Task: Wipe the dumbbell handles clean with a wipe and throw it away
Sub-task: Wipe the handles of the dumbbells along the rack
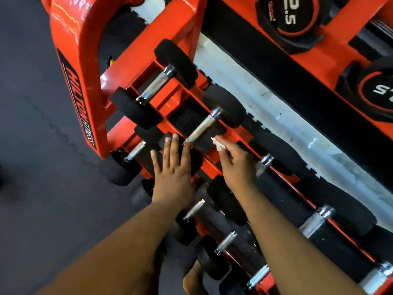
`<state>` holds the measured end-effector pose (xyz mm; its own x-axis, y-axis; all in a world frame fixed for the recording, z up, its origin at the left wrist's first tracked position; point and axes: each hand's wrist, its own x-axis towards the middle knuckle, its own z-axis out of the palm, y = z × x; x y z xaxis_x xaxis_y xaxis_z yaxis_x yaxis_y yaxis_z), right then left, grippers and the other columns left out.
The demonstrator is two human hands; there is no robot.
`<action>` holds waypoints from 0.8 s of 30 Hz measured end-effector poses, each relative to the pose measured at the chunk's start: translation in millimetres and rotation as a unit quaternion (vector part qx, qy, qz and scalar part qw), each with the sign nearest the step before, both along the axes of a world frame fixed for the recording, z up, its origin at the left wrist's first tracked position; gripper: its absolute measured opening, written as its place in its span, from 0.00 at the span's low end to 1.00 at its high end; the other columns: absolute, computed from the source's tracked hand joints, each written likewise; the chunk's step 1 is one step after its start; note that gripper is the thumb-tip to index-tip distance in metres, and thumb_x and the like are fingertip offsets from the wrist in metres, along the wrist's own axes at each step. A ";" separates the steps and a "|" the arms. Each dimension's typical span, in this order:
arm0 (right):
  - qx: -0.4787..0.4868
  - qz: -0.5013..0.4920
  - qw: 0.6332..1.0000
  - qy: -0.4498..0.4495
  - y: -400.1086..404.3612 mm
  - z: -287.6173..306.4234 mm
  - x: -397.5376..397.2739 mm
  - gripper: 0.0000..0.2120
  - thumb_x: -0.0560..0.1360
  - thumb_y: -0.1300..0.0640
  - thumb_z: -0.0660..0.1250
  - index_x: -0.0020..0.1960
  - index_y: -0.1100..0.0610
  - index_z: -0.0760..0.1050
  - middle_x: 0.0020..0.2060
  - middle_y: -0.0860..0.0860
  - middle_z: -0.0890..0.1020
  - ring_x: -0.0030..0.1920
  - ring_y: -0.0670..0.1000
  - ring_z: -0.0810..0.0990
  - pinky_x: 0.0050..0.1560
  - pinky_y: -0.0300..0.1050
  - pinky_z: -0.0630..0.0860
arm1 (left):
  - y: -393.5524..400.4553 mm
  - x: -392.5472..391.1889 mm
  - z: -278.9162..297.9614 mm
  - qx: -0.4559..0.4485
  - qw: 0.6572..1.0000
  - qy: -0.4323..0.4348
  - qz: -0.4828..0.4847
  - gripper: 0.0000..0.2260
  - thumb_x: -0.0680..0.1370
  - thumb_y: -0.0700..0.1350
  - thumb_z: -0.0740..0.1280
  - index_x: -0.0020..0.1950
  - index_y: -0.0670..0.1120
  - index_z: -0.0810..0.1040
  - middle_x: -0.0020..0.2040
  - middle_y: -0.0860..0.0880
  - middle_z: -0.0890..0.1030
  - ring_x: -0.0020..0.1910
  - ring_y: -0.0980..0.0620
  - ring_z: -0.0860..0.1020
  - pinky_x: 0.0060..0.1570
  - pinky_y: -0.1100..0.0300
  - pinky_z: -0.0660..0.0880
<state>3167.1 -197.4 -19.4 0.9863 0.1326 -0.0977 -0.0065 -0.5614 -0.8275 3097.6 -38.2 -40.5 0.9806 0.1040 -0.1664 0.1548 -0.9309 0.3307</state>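
Observation:
Several black dumbbells with chrome handles lie across an orange rack (85, 60). The nearest one on the middle shelf has a chrome handle (202, 126) between two black heads. My left hand (172, 167) lies flat with straight fingers on that dumbbell's near head (194, 161). My right hand (236, 162) pinches a small white wipe (218, 143) just right of the handle's lower end, close to it but apart. Another dumbbell's handle (156, 85) sits further back on the same shelf.
Dark rubber floor (32, 124) stretches to the left of the rack. Lower shelves hold more dumbbells (225, 241) under my forearms. Larger dumbbells marked 2.5 (291, 15) sit on the top shelf at the upper right. A bare foot (193, 279) shows at the bottom.

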 end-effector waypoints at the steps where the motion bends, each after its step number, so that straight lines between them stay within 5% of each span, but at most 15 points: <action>1: -0.038 0.034 0.997 -0.059 9.7 -4.6 10.7 0.16 0.82 0.64 0.63 0.68 0.55 0.78 0.64 0.52 0.81 0.63 0.40 0.77 0.63 0.32 0.73 | 6.4 9.5 1.0 -0.013 1.000 0.012 0.023 0.47 0.77 0.64 0.65 0.84 0.47 0.41 0.83 0.43 0.38 0.81 0.44 0.33 0.77 0.36 0.36; 5: -0.188 0.195 0.936 -0.223 40.3 -37.6 49.7 0.17 0.79 0.64 0.61 0.64 0.57 0.80 0.63 0.56 0.82 0.65 0.55 0.80 0.67 0.50 0.73 | 30.5 48.2 2.5 -0.066 0.990 0.108 0.058 0.54 0.74 0.67 0.68 0.82 0.43 0.38 0.84 0.43 0.41 0.82 0.46 0.36 0.79 0.41 0.39; 10: -0.404 0.409 0.777 -0.256 31.8 -53.4 56.9 0.24 0.76 0.58 0.54 0.68 0.54 0.77 0.68 0.51 0.78 0.71 0.55 0.74 0.72 0.66 0.64 | 37.0 58.2 -6.0 -0.097 0.981 0.156 0.057 0.62 0.67 0.69 0.73 0.82 0.40 0.39 0.84 0.41 0.44 0.82 0.45 0.40 0.80 0.42 0.42; 14: -0.500 0.297 0.789 -0.199 22.6 -48.9 58.6 0.31 0.77 0.59 0.48 0.81 0.54 0.58 0.80 0.52 0.60 0.81 0.54 0.54 0.77 0.67 0.51 | 38.6 63.1 -1.8 -0.083 0.977 0.193 0.036 0.63 0.67 0.69 0.75 0.81 0.40 0.36 0.83 0.41 0.42 0.82 0.44 0.38 0.79 0.40 0.41; 16: -0.522 0.350 0.748 -0.213 23.8 -55.1 45.5 0.32 0.78 0.59 0.49 0.82 0.56 0.52 0.81 0.54 0.54 0.81 0.54 0.49 0.76 0.68 0.50 | 41.9 65.4 0.2 -0.083 0.973 0.213 0.018 0.64 0.67 0.66 0.76 0.81 0.40 0.35 0.83 0.41 0.41 0.82 0.43 0.38 0.79 0.38 0.41; 18: -0.527 0.414 0.709 -0.220 25.5 -56.7 41.7 0.31 0.78 0.58 0.48 0.81 0.57 0.54 0.81 0.54 0.55 0.81 0.54 0.50 0.75 0.69 0.52 | 46.0 67.0 2.6 -0.083 0.969 0.232 0.004 0.64 0.67 0.64 0.77 0.81 0.41 0.33 0.83 0.40 0.39 0.81 0.43 0.36 0.78 0.37 0.40; 24: -0.551 0.403 0.707 -0.187 50.3 -51.4 54.9 0.29 0.78 0.54 0.50 0.78 0.54 0.63 0.77 0.51 0.67 0.79 0.53 0.59 0.72 0.75 0.51 | 50.2 67.4 9.3 -0.098 0.963 0.250 -0.013 0.61 0.70 0.61 0.76 0.81 0.42 0.33 0.82 0.40 0.37 0.81 0.42 0.35 0.78 0.35 0.40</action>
<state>3222.0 -147.1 -70.7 0.6188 0.7118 -0.3323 0.7855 -0.5637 0.2554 3164.9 12.0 -31.2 0.7747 -0.0001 -0.6323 0.3185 -0.8638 0.3904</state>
